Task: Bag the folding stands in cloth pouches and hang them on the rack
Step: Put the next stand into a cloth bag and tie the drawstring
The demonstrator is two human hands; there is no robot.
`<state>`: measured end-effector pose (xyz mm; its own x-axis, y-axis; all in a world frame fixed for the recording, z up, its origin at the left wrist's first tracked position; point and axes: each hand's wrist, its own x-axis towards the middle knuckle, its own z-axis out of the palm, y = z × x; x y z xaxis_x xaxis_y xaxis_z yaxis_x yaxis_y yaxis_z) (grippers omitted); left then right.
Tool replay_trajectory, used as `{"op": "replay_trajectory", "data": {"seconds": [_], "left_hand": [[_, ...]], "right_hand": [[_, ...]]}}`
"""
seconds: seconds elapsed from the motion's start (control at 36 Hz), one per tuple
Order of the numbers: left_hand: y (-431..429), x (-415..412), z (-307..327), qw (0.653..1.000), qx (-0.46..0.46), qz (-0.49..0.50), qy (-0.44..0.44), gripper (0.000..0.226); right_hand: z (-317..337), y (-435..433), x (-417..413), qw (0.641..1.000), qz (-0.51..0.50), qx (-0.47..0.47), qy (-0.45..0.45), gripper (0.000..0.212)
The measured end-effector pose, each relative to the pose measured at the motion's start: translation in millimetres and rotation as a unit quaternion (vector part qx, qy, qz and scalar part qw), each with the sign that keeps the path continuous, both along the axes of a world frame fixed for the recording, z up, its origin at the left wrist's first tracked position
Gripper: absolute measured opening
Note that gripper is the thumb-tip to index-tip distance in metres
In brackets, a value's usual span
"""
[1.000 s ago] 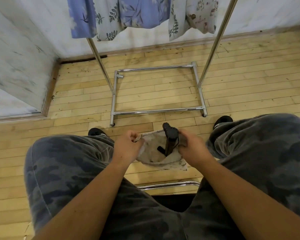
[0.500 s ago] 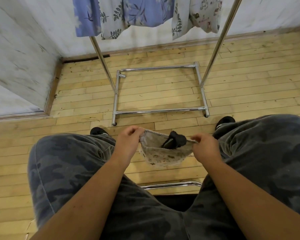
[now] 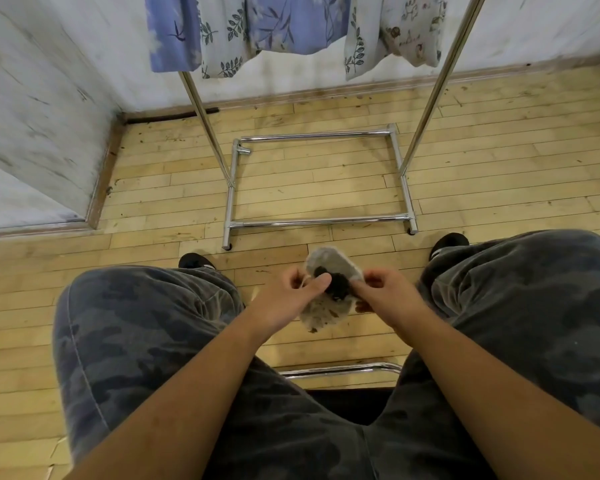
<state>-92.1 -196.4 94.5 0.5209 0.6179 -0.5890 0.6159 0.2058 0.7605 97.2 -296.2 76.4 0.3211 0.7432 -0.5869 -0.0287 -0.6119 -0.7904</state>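
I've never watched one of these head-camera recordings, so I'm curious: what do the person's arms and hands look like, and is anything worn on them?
Both forearms are bare all the way to the bottom edge of the picture: no sleeves show. The left hand and right hand wear no gloves, and no watch, bracelet or ring is visible. The only clothing in sight is grey camouflage trousers and dark shoes.

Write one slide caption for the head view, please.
Both hands, left and right, close a cloth pouch around a black folding stand.
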Motion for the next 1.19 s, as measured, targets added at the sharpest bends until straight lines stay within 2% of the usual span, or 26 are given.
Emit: {"op": "replay_trajectory", "data": {"seconds": [0.17, 0.22, 0.33, 0.47, 0.58, 0.67, 0.72, 0.86, 0.94, 1.08, 1.19], "left_hand": [[0, 5, -2, 0.998, 0.020, 0.019, 0.048, 0.038], [4, 2, -9, 0.996, 0.030, 0.016, 0.084, 0.033], [5, -1, -20, 0.993, 0.043, 0.014, 0.107, 0.041], [8, 2, -17, 0.989, -0.062, 0.088, 0.104, 0.059], [12, -1, -16, 0.957, -0.158, 0.164, 0.180, 0.076], [14, -8, -16, 0.937, -0.233, 0.181, 0.187, 0.101], [14, -12, -19, 0.930, -0.251, 0.197, 0.182, 0.107], [19, -19, -22, 0.902, -0.340, 0.234, 0.124, 0.103], [21, -21, -22, 0.906, -0.358, 0.198, 0.109, 0.081], [13, -16, -26, 0.943, -0.302, 0.117, 0.070, 0.052], [5, -9, -29, 0.978, -0.192, 0.003, 0.077, 0.057]], "right_hand": [[-3, -3, -10, 0.997, 0.062, 0.041, 0.018, 0.011], [-3, -2, -9, 0.997, 0.049, 0.038, 0.043, 0.013], [-6, 0, -8, 0.996, 0.012, 0.026, 0.089, 0.025], [-5, 1, -8, 0.994, -0.016, -0.004, 0.108, 0.020], [-7, 0, -6, 0.995, -0.006, -0.007, 0.095, 0.020], [-9, 0, -4, 0.996, 0.023, -0.013, 0.081, 0.023], [-7, 1, -4, 0.995, 0.030, -0.010, 0.099, 0.024], [3, 2, -7, 0.993, 0.010, 0.006, 0.114, 0.023], [5, 3, -3, 0.994, -0.023, 0.011, 0.106, 0.024], [3, 2, 4, 0.995, -0.056, 0.013, 0.080, 0.024], [6, 2, 1, 0.997, -0.047, 0.016, 0.058, 0.027]]}}
